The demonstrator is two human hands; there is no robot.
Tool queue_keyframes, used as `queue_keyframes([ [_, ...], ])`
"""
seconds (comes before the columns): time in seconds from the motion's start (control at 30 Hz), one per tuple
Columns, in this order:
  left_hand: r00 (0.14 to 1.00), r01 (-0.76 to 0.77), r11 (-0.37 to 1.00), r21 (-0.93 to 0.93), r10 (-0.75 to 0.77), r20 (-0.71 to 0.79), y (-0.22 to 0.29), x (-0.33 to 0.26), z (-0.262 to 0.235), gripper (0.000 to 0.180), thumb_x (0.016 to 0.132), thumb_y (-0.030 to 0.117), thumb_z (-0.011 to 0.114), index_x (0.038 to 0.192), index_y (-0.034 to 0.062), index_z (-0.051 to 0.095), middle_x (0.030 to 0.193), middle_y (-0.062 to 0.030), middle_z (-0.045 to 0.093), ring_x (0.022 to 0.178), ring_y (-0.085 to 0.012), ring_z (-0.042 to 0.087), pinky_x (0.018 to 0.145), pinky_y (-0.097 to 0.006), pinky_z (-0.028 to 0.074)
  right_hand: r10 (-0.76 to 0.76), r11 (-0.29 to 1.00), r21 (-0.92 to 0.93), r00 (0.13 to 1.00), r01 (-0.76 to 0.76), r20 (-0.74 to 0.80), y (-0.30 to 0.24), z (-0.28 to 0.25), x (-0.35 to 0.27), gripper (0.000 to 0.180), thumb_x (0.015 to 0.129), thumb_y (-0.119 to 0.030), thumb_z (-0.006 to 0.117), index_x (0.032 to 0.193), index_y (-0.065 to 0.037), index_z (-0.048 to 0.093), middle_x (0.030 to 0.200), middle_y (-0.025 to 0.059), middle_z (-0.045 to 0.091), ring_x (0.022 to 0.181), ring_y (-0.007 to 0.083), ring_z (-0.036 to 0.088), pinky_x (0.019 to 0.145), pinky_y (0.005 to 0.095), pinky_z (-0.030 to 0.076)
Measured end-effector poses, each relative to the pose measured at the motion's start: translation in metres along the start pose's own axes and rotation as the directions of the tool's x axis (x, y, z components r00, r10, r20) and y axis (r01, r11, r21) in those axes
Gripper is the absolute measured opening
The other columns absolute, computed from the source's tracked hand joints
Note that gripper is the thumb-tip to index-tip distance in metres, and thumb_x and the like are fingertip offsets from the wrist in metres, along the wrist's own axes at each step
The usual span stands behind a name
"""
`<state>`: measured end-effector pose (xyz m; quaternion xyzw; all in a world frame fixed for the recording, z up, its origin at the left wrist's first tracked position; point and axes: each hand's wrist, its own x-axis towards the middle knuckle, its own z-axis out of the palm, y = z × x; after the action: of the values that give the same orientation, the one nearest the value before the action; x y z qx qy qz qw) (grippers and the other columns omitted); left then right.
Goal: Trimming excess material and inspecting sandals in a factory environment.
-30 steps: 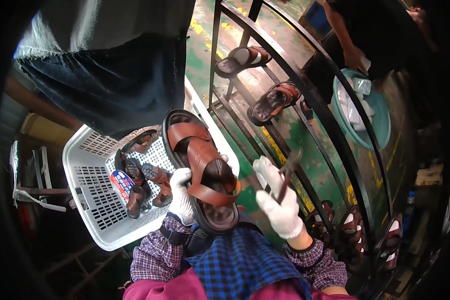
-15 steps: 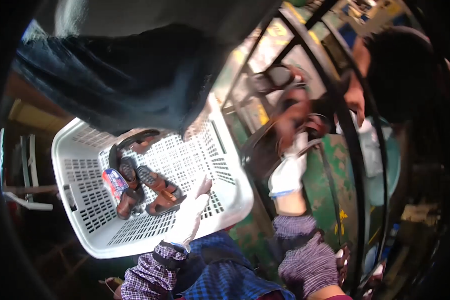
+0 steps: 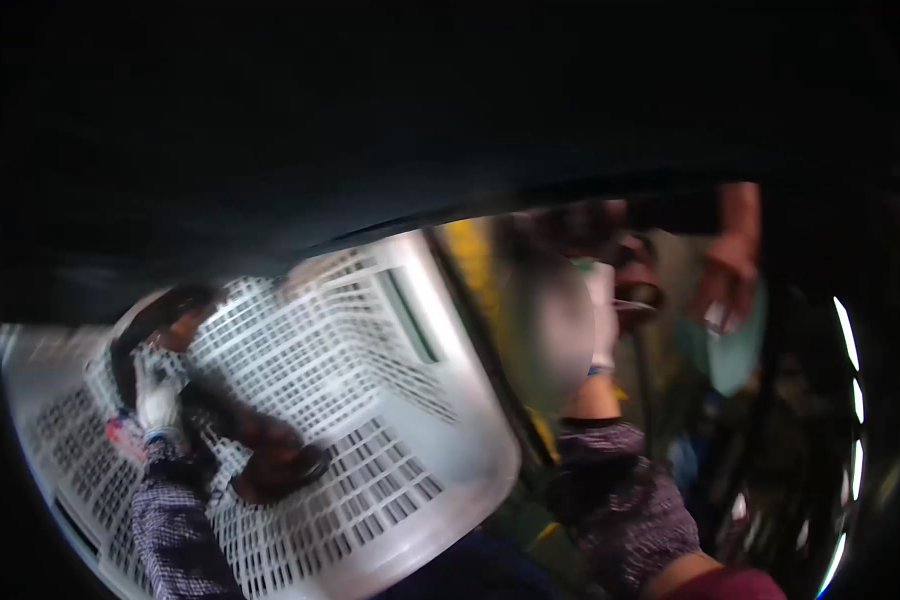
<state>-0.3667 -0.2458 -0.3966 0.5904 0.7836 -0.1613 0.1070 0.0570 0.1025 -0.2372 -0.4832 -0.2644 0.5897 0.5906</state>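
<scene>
1. Left hand (image 3: pixel 158 402), white-gloved, is down inside the white basket (image 3: pixel 485 425), right among the sandals; finger blur is heavy, so whether it grips or only touches one I cannot tell.
2. Right hand (image 3: pixel 602 315), also white-gloved, is up and out past the basket's right side, next to a pale blurred oval shape (image 3: pixel 555 325); cannot tell if the fingers are closed on anything.
3. Sandals in basket: one dark brown sandal (image 3: pixel 278 468) lies to the right of the left hand; another dark-and-brown piece (image 3: pixel 178 325) is just above it.
4. Small red-and-white patch (image 3: pixel 125 437) beside the left glove, too smeared to identify.
5. Brown footwear (image 3: pixel 638 280) just right of the right glove, outlines soft.
6. Another person's hand (image 3: pixel 730 278) hangs fingers-down at a teal basin (image 3: pixel 735 350), farther right.
7. Dark cloth (image 3: pixel 370 130) covers the upper view.
8. Patterned sleeves (image 3: pixel 620 490) on both forearms.
</scene>
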Motion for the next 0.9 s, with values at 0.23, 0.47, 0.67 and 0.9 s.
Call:
queue_keyframes([
  [0.23, 0.918, 0.396, 0.907, -0.143, -0.396, 0.034, -0.039, 0.128, 0.138, 0.088, 0.080, 0.014, 0.065, 0.158, 0.0219, 0.026, 0.143, -0.0193, 0.050, 0.132, -0.0350, 0.050, 0.108, -0.048, 0.040, 0.000, 0.993, 0.115, 0.995, 0.011, -0.097, -0.036, 0.013, -0.021, 0.030, 0.104, -0.023, 0.055, 0.132, -0.011, 0.053, 0.121, 0.0107, 0.058, 0.115, 0.0294, 0.058, 0.102, 0.0485, 0.051],
  [0.47, 0.810, 0.427, 0.879, 0.214, -0.477, 0.341, 0.005, 0.073, 0.137, 0.074, 0.085, 0.020, 0.062, 0.153, 0.0178, 0.032, 0.123, -0.0046, 0.057, 0.116, -0.0198, 0.057, 0.098, -0.043, 0.047, 0.317, 0.947, -0.037, 0.913, -0.318, 0.258, -0.042, -0.005, -0.141, 0.036, 0.103, -0.013, 0.050, 0.140, -0.013, 0.045, 0.116, 0.0074, 0.049, 0.113, 0.0250, 0.051, 0.109, 0.0496, 0.043],
  [0.67, 0.925, 0.325, 0.927, 0.189, -0.353, 0.140, 0.037, 0.074, 0.168, 0.066, 0.082, 0.013, 0.063, 0.144, 0.0082, 0.040, 0.153, -0.0116, 0.040, 0.142, -0.0294, 0.039, 0.114, -0.039, 0.034, 0.310, 0.775, -0.632, 0.861, 0.017, 0.403, -0.059, -0.119, -0.205, 0.063, 0.085, 0.009, 0.052, 0.146, -0.006, 0.046, 0.130, 0.0219, 0.054, 0.120, 0.0374, 0.059, 0.107, 0.0499, 0.045],
  [0.9, 0.969, 0.224, 0.950, 0.220, -0.242, 0.056, -0.024, 0.065, 0.256, 0.032, 0.096, 0.015, 0.048, 0.126, 0.0055, 0.057, 0.111, -0.0132, 0.067, 0.099, -0.0243, 0.068, 0.081, -0.038, 0.055, 0.125, 0.797, -0.587, 0.910, 0.145, 0.395, -0.044, -0.135, -0.244, 0.040, 0.085, -0.005, 0.064, 0.126, -0.007, 0.061, 0.104, 0.0130, 0.052, 0.099, 0.0315, 0.059, 0.093, 0.0588, 0.051],
])
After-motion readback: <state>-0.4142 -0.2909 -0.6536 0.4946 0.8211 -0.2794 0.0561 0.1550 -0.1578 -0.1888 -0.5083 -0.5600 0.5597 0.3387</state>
